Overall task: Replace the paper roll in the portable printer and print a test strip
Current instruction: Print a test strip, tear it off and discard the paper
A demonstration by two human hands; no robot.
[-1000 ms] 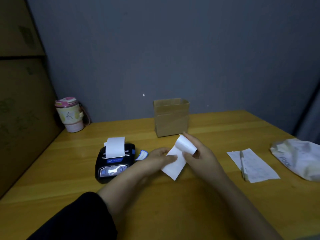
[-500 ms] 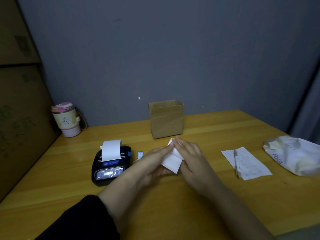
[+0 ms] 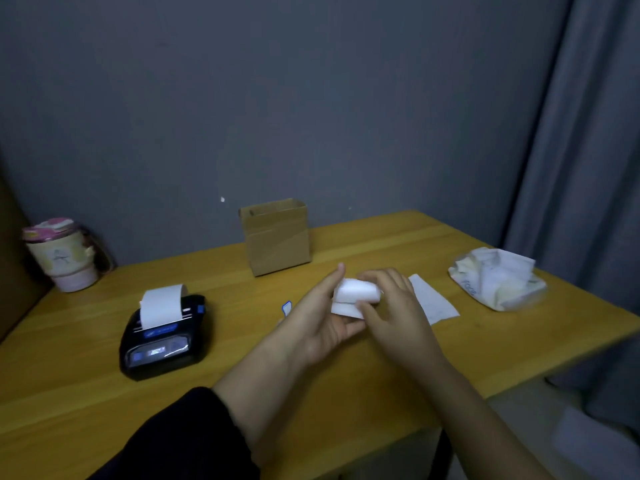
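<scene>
head view, from where i stand beside the person: both hands meet over the middle of the wooden worktop [image 3: 398, 237], working a loose strip of white paper [image 3: 353, 294]. the left hand [image 3: 322, 317] cups it from below, fingers closed on the lower flap, while the right hand [image 3: 398, 306] curls over the top with its fingers pinched on the rolled or folded part. so each grip is clamped on the same strip, which sits between the two palms, just above the worktop.

the portable printer [image 3: 162, 337] lies well to the left, lid shut as far as i can tell, with a tongue of fresh paper [image 3: 161, 304] curling up out of its slot. that suggests to me the new roll is already seated and a strip has come out; what is in hand looks like folding or rolling up a torn-off piece, late in the task. whether it carries print i cannot tell.

near the hands a small blue-edged label [image 3: 286, 308] lies on the worktop; a printed slip [image 3: 434, 301] sits just right of the right hand, a crumpled bag [image 3: 498, 282] further right, a cardboard box [image 3: 277, 237] behind, and a lidded cup [image 3: 62, 258] far left.

next, i'd judge, the strip needs setting down or into the box, with a light hold so the thin paper does not spring open.
</scene>
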